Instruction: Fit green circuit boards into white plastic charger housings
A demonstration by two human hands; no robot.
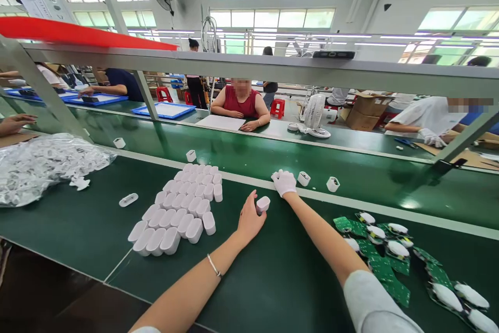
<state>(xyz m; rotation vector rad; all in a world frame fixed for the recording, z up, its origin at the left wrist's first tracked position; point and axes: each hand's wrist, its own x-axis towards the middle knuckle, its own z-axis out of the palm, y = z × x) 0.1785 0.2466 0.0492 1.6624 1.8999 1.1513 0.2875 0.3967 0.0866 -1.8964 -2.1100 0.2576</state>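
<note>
My bare left hand (250, 220) grips a small white oval housing (263, 204) between thumb and fingers, above the green table. My right hand (284, 182), in a white glove, reaches over the pale strip at the conveyor's edge; its fingers are bent, and what they hold, if anything, is hidden. Just right of it a white housing (304, 178) lies on the green belt, with another housing (332, 184) farther right. Left of my left hand, several white housings (179, 203) stand in close rows on the table.
A plastic bag of clear parts (47, 167) lies at the left, near a loose oval piece (128, 199). Green circuit boards (384, 270) with white parts spread at the right. Across the belt (241, 161) sits a person in red (244, 102). A metal beam (249, 65) crosses above.
</note>
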